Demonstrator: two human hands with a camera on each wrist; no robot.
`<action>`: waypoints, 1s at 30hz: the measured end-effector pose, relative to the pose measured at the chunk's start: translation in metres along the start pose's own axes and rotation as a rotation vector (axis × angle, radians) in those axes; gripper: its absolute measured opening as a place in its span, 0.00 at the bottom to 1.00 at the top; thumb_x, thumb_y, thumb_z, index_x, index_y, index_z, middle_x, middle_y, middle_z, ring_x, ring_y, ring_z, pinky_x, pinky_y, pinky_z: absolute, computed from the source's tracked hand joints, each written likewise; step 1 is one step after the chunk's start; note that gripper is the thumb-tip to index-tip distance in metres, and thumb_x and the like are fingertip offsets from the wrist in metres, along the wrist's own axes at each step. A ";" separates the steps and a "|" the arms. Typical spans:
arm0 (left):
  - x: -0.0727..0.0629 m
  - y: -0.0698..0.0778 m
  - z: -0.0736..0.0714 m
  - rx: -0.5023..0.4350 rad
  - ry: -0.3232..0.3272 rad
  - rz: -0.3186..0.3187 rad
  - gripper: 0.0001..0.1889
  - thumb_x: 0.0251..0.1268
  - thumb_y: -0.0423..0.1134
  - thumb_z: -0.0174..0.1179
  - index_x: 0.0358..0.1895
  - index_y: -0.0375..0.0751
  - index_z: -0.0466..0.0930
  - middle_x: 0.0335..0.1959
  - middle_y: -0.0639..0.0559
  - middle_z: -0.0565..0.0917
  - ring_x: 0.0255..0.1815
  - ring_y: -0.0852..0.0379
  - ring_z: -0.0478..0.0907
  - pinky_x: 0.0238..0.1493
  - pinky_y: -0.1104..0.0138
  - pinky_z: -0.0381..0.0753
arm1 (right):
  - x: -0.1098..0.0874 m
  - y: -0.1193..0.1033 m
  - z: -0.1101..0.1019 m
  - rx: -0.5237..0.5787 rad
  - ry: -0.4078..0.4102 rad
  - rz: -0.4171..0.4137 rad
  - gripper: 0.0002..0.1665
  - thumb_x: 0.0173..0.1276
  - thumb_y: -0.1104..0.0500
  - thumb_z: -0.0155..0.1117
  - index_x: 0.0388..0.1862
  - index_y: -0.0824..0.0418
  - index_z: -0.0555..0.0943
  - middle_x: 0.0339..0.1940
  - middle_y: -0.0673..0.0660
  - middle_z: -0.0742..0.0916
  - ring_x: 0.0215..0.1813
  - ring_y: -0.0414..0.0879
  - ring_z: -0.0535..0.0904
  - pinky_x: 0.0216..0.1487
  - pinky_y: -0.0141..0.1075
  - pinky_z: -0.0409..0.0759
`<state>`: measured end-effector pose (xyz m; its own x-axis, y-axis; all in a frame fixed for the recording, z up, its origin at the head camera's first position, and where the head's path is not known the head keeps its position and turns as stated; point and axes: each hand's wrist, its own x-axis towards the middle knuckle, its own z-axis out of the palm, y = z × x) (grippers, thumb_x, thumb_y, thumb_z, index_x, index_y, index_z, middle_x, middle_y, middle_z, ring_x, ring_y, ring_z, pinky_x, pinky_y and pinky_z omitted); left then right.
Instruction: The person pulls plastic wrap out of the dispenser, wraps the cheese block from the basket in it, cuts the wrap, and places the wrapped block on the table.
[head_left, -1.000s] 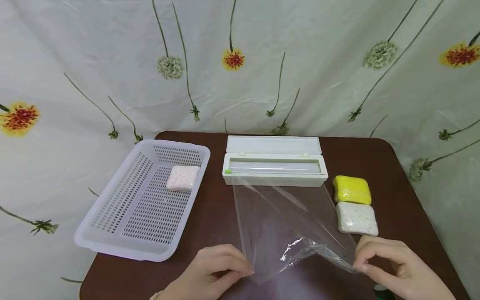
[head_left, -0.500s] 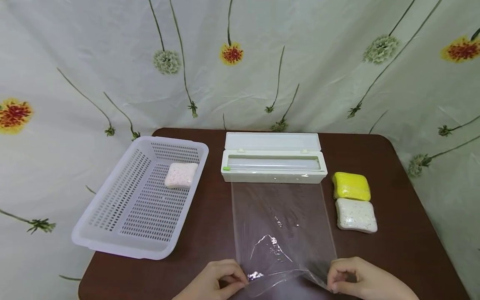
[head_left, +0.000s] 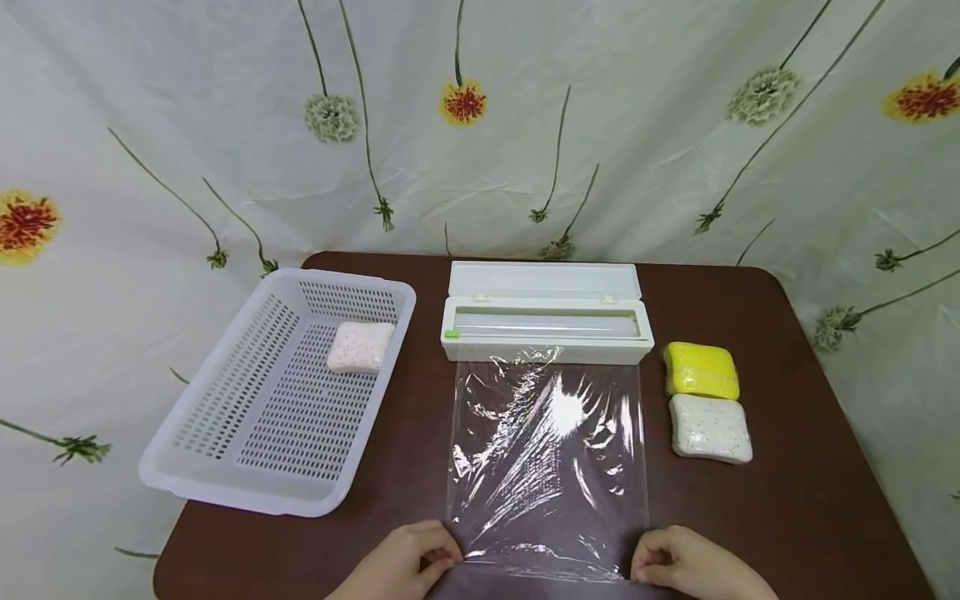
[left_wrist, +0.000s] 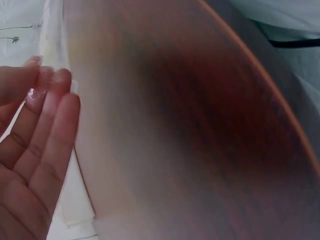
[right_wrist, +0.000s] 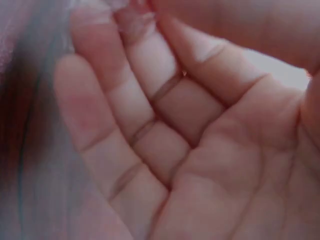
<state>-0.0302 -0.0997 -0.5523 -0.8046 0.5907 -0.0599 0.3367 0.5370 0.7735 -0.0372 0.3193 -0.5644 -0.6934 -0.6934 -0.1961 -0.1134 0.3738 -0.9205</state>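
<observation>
A clear sheet of plastic wrap (head_left: pixel 547 467) stretches from the white wrap dispenser (head_left: pixel 547 353) toward the front of the table. Its near left corner is pinched by my left hand (head_left: pixel 408 557) between thumb and fingers. My right hand (head_left: pixel 686 562) pinches the near right corner. In the left wrist view, a bit of film shows at the fingertips of my left hand (left_wrist: pixel 35 145); film also crosses the fingertips of my right hand (right_wrist: pixel 165 130) in the right wrist view. The dispenser's lid (head_left: pixel 544 281) stands open, and a roll (head_left: pixel 547 325) shows inside.
At left stands a white perforated basket (head_left: pixel 161 467) with one pinkish speckled soap bar (head_left: pixel 361 347) in it. Right of the film lie a wrapped yellow bar (head_left: pixel 701 370) and a wrapped white speckled bar (head_left: pixel 710 428). A floral cloth (head_left: pixel 645 125) hangs behind the dark brown table (head_left: pixel 810 500).
The wrap has gone from slack and skewed to spread nearly flat and straight. My right hand has moved left and my left hand slightly left and down, both still holding the corners.
</observation>
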 end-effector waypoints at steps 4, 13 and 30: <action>0.001 -0.003 0.005 0.055 0.022 0.025 0.05 0.65 0.33 0.64 0.33 0.50 0.83 0.32 0.67 0.79 0.28 0.78 0.69 0.30 0.78 0.75 | 0.003 0.003 0.003 -0.006 0.025 0.038 0.05 0.67 0.64 0.63 0.31 0.58 0.84 0.28 0.46 0.85 0.33 0.25 0.73 0.32 0.27 0.73; 0.004 -0.004 0.006 0.133 0.004 -0.051 0.05 0.65 0.35 0.64 0.33 0.52 0.85 0.33 0.68 0.81 0.31 0.76 0.71 0.32 0.75 0.77 | 0.003 0.005 0.007 -0.069 0.064 0.102 0.05 0.66 0.64 0.64 0.30 0.57 0.84 0.27 0.41 0.83 0.31 0.26 0.71 0.31 0.27 0.72; 0.009 -0.008 0.013 0.320 0.139 0.092 0.07 0.60 0.31 0.66 0.33 0.50 0.84 0.32 0.65 0.81 0.32 0.72 0.75 0.33 0.74 0.78 | 0.005 0.006 0.010 -0.112 0.134 0.187 0.05 0.67 0.63 0.64 0.31 0.57 0.83 0.27 0.42 0.83 0.29 0.28 0.69 0.29 0.27 0.70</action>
<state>-0.0335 -0.0910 -0.5672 -0.8151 0.5700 0.1039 0.5294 0.6597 0.5334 -0.0342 0.3124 -0.5739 -0.7969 -0.5210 -0.3057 -0.0479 0.5590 -0.8278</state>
